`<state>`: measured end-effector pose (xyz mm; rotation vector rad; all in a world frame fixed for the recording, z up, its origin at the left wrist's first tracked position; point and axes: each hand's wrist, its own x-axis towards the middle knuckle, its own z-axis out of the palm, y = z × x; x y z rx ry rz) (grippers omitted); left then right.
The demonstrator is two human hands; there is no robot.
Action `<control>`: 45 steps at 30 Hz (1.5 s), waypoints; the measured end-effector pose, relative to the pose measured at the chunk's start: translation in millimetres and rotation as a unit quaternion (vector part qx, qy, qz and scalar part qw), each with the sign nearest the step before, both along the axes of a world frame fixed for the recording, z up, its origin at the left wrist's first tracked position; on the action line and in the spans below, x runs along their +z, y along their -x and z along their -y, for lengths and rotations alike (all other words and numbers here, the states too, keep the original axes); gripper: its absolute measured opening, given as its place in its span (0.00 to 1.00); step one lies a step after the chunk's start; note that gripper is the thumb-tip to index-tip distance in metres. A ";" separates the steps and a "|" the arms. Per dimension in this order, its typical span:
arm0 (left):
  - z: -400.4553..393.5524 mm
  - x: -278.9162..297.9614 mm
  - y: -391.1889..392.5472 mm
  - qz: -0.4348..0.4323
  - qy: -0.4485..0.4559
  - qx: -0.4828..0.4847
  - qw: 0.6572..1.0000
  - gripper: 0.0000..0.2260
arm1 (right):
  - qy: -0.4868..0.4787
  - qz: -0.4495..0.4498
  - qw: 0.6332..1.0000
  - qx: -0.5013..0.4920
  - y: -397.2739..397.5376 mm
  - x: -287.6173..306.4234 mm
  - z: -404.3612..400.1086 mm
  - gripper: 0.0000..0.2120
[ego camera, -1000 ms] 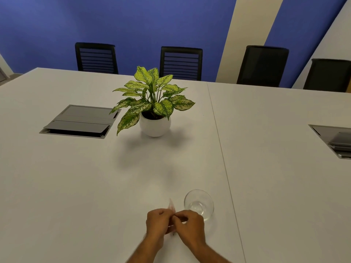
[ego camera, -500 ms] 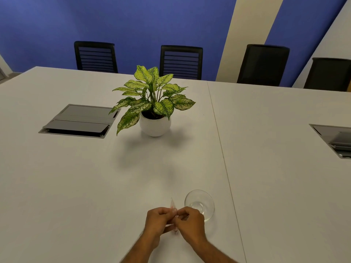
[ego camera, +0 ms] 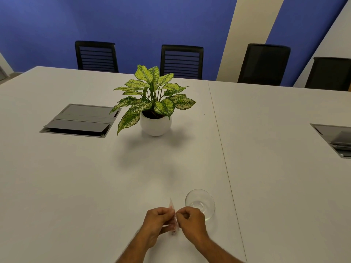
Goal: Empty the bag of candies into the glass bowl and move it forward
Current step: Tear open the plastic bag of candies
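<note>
Candies in their small clear bag (ego camera: 174, 221) sit pinched between both hands, just left of the glass bowl (ego camera: 200, 203) and nearer the person than it. Well left of the bowl and farther back, a grey flap panel (ego camera: 80, 118) is set flush into the white surface (ego camera: 76, 186). Behind the bowl and a little left, well apart from it, a leafy green plant in a round white pot (ego camera: 155, 126) stands upright. The left hand (ego camera: 158, 222) is just left of the bowl, its grip closed on the left side of the bag, fingers curled in. The bag's top corner pokes up between the two hands; whether it is torn open cannot be told. The right hand (ego camera: 191, 223) lies in front of the bowl's near rim, overlapping it in view, its grip pinched on the bag's right side. The bowl stands upright on the surface and looks empty. A seam (ego camera: 222, 149) in the surface runs just right of the bowl. Far right of the bowl, another grey panel (ego camera: 336, 139) shows at the edge.
</note>
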<state>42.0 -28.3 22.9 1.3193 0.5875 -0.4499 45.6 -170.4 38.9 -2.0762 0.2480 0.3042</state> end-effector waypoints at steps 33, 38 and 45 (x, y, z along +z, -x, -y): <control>20.0 8.2 20.9 0.098 -0.204 -0.016 0.974 0.05 | 0.044 0.009 0.999 0.013 5.7 5.3 2.3 0.06; 27.2 16.0 20.4 0.122 -0.285 -0.026 0.950 0.08 | 0.123 0.055 0.990 0.035 10.7 8.9 -1.8 0.09; 29.0 27.5 21.0 0.119 -0.340 -0.028 0.932 0.12 | 0.197 0.102 0.971 0.091 9.4 12.1 3.1 0.12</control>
